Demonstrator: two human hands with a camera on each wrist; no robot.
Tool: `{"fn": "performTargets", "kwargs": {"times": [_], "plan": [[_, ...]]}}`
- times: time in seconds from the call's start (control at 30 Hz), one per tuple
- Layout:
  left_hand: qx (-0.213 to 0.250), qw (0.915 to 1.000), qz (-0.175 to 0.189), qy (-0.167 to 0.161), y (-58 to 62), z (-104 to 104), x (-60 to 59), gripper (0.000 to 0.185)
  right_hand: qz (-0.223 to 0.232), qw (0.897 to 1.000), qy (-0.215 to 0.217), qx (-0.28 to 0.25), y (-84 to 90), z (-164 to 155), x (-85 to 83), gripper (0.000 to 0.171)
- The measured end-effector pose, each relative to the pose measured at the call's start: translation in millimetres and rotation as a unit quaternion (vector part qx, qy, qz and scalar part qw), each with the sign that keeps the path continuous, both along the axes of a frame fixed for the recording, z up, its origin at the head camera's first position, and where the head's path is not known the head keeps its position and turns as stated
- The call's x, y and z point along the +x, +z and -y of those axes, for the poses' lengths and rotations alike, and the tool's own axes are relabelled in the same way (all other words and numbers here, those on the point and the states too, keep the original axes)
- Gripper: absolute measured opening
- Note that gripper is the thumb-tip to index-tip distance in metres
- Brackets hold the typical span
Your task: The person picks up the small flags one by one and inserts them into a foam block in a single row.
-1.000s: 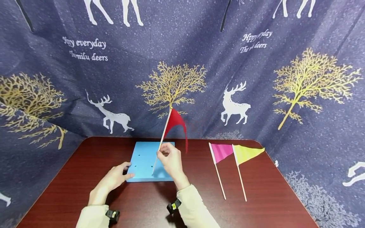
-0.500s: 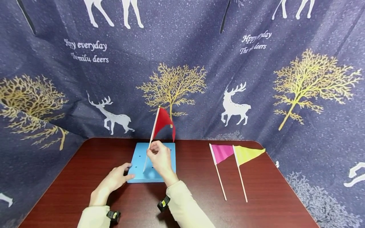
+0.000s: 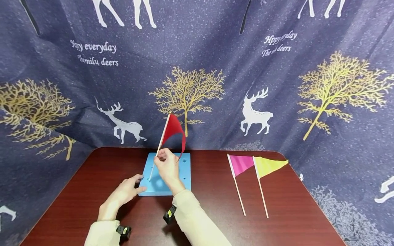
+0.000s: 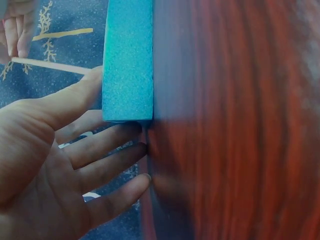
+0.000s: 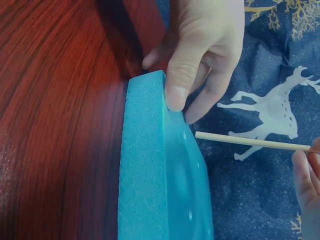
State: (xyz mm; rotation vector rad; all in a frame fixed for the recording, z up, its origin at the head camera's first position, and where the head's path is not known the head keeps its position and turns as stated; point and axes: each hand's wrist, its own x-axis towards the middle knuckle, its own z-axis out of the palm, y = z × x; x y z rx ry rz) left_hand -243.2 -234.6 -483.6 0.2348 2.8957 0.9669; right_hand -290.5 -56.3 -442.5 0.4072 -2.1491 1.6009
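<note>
Nearest are two cream sleeves (image 3: 103,235) with a small black device (image 3: 123,232) strapped at each wrist, both reaching over a red-brown wooden bench (image 3: 77,201). The left hand (image 3: 123,191) is at the near left corner of a blue foam block (image 3: 157,187): its thumb rests on the top face, and the other fingers lie fairly straight and spread along the left side, with nothing gripped. The block sits flat on the bench, with small holes in its top and a larger round one (image 3: 184,160) at the far right.

Over the block, the right hand (image 3: 167,169) pinches the red flag (image 3: 173,128) by its wooden stick (image 5: 250,141), thumb against closed fingers. The stick is tilted, top leaning right; its lower end is just off the block's surface, beside a small hole (image 3: 147,178) near the left edge. The red cloth curls down to the right.

To the right, a magenta flag (image 3: 241,164) and a yellow flag (image 3: 267,166) lie side by side, sticks pointing near, cloth at their far ends. Beyond the bench hangs a dark blue cloth (image 3: 215,44) with gold trees (image 3: 186,90), white deer (image 3: 255,112) and lettering.
</note>
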Motion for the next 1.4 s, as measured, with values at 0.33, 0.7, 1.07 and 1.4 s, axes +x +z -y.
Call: {"fn": "performTargets", "kwargs": {"times": [0.33, 0.7, 1.07, 1.4], "plan": [[0.002, 0.9999, -0.008, -0.007, -2.2, 1, 0.8, 0.058, -0.001, 1.000, -0.029, 0.006, -8.9, 12, -6.4, 0.014], [0.002, 0.9998, -0.017, -0.007, -4.9, -1, -0.5, 0.055, 0.013, 0.999, -0.031, 0.027, -11.9, 20, -3.9, 0.011], [0.008, 0.9994, -0.031, -0.009, -4.1, 0, 0.8, 0.052, -0.022, 0.998, -0.031, 0.051, -15.2, 28, 6.3, 0.007], [0.007, 0.9993, -0.035, -0.007, -8.0, 1, -0.2, 0.053, -0.068, 0.989, -0.079, 0.101, -17.7, 36, 2.2, 0.012]]}}
